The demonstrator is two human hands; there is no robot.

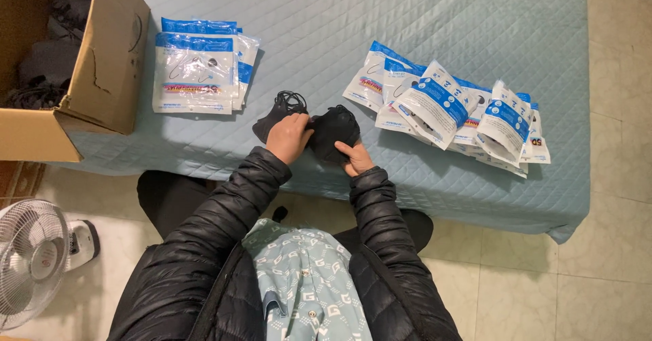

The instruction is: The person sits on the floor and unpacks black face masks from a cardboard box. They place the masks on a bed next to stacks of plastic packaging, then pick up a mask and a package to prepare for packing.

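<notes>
Quilted bed (407, 15), two hands (288, 137) (356, 157) gripping two black masks (333, 130)

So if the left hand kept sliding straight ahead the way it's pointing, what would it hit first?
Probably the black fabric face mask with looped ear cords, which lies just beyond the left hand on the quilted pale-green bed cover. Past that the cover looks bare; the neat stack of blue-and-white plastic packets sits off to the side.

Flat white-and-blue pouches are being seen stacked (199, 69) beside an open brown cardboard box (102, 62) at left, more being fanned out (451, 110) at right on the bedspread.
</notes>
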